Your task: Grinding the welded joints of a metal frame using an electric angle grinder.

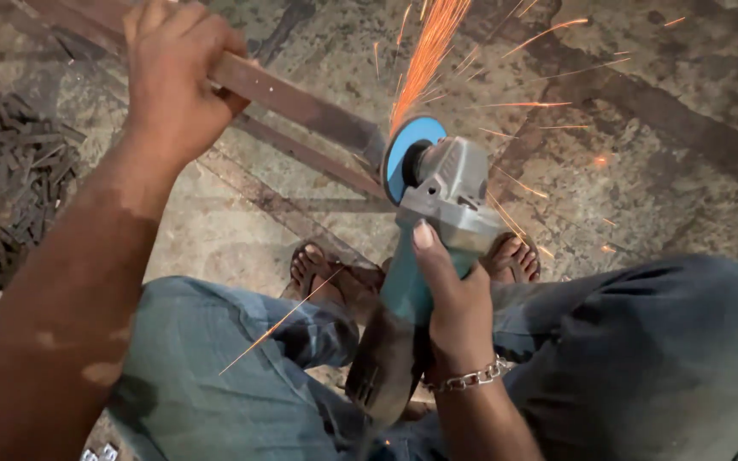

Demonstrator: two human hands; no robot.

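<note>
A stained, mottled concrete floor (pixel 668 171) fills the view, and the person is seen from above, crouched over it in grey-blue trousers (pixel 215 358), with sandalled feet (pixel 318 269) planted just below the work. The largest item handled is a long rusty steel bar (pixel 301 101); its long axis runs diagonally from the upper left down toward the centre, where it ends at the cutting disc. A second, thinner bar (pixel 301 154) lies under it on a similar diagonal. The upper bar is gripped by the left hand (pixel 177 81), fingers wrapped fully round it near its upper-left stretch, well apart from the cut. The teal-bodied angle grinder (pixel 437 213) is held by the right hand (pixel 454 299), closed round the body behind the grey gear head with the thumb laid forward along it; a chain bracelet (pixel 470 377) is worn at that wrist. The blue disc (pixel 410 152) stands on edge, touching the bar's lower-right end, so the contact point lies up and left of the right-hand grip, and the right hand is much the nearer. Orange sparks (pixel 427 51) are thrown upward and to the right, away from the body. A heap of short dark metal offcuts (pixel 10 171) is noted at the left edge, clear of both hands. Nothing is seen standing between disc and bar.
</note>
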